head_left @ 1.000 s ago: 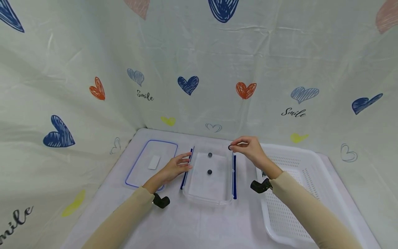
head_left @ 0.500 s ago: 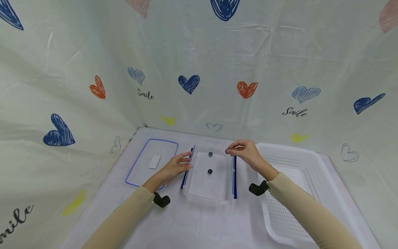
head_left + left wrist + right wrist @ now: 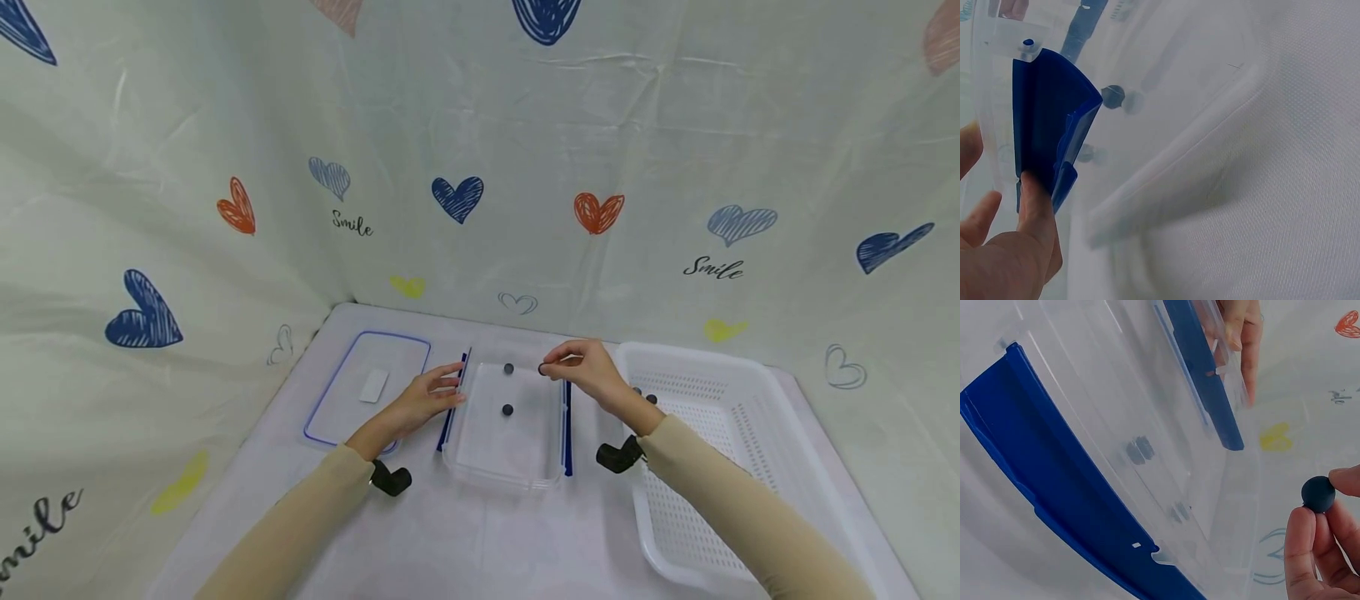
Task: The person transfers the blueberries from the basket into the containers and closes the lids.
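In the head view a clear plastic box [image 3: 504, 450] with blue side latches stands uncovered. Two small dark balls [image 3: 507, 410] lie inside it. My left hand [image 3: 422, 402] is at the box's left side, fingers spread and mostly straight. The left wrist view has its fingertips touching the wall beside a blue latch [image 3: 1050, 119], which hangs down. My right hand [image 3: 588, 371] is above the box's far right corner. Thumb and fingers pinch a dark round ball [image 3: 1318, 494], seen plainly in the right wrist view.
Left of the box lies a clear lid with a blue rim [image 3: 339, 382], a white rectangular piece [image 3: 373, 386] on it. A white perforated basket [image 3: 757, 467] stands on the right, with dark balls [image 3: 651, 399] near its left side, partly behind my right wrist. A heart-printed curtain [image 3: 525, 125] encloses the table.
My right hand has moved a little left and down with the ball, from the box's right edge to over its far right corner. The left hand has stayed at the box's side.
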The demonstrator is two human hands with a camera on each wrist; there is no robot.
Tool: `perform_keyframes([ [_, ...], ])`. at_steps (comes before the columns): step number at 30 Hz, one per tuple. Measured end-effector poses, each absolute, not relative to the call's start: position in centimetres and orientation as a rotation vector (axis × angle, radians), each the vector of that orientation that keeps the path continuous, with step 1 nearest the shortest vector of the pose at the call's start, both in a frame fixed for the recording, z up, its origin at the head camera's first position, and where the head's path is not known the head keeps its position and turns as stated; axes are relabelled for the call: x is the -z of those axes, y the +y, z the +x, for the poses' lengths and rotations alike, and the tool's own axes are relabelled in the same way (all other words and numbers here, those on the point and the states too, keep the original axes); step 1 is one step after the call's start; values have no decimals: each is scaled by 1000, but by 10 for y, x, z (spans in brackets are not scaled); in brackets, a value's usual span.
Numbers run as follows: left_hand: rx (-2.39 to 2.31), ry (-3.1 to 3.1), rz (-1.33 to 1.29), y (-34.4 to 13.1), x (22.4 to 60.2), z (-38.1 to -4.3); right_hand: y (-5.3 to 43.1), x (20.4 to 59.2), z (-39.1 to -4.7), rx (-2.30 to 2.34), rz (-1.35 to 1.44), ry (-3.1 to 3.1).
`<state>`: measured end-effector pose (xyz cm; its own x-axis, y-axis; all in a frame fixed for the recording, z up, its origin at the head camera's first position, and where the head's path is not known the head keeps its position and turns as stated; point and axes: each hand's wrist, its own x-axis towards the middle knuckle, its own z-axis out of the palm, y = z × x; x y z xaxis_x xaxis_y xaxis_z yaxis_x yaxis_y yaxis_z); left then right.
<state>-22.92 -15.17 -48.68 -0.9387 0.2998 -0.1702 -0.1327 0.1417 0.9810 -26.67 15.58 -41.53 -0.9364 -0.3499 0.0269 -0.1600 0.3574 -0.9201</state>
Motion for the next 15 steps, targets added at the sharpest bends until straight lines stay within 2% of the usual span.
perform_keyframes([
  [15, -1887, 2066, 198, -152, 484, -229, 153, 417, -262, 1592, -407, 2457],
])
